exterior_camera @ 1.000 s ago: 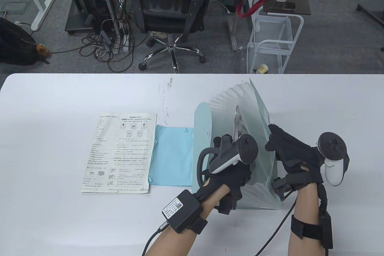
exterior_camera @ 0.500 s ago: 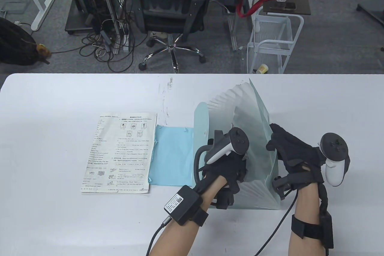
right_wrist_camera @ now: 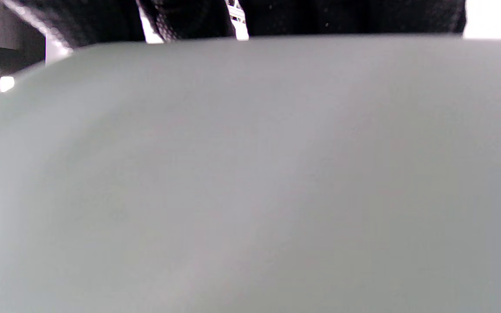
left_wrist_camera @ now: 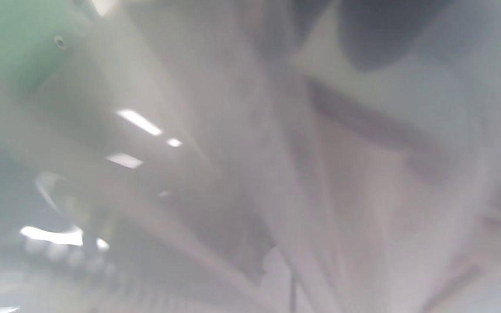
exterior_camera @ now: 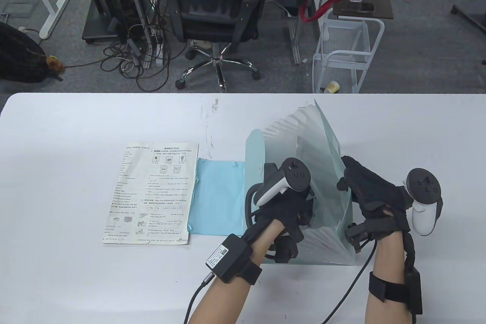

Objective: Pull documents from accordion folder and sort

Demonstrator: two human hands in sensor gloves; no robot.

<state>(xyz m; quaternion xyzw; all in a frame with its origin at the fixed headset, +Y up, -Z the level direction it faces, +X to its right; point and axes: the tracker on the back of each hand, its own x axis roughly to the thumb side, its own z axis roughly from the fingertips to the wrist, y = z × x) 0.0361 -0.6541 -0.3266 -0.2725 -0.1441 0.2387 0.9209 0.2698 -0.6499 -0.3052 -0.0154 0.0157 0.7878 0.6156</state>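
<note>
A pale green accordion folder [exterior_camera: 326, 141] stands fanned open on the white table [exterior_camera: 76, 130], right of centre. My left hand [exterior_camera: 292, 210] reaches down among its pleated pockets; its fingers are hidden inside. The left wrist view shows only blurred pocket walls [left_wrist_camera: 233, 174]. My right hand [exterior_camera: 360, 187] grips the folder's right outer wall, and that wall [right_wrist_camera: 250, 174] fills the right wrist view. A printed worksheet [exterior_camera: 152, 195] lies flat at centre left. A light blue sheet [exterior_camera: 218, 195] lies between it and the folder.
The folder's rounded flap [exterior_camera: 253, 157] lies open on the folder's left side. Cables trail from both wrists over the table's near edge. Beyond the far edge are an office chair [exterior_camera: 216, 8] and a white wire cart [exterior_camera: 347, 54].
My left hand has moved a little left and deeper among the pockets. The white paper that stuck up from the folder is no longer seen. My right hand has barely moved.
</note>
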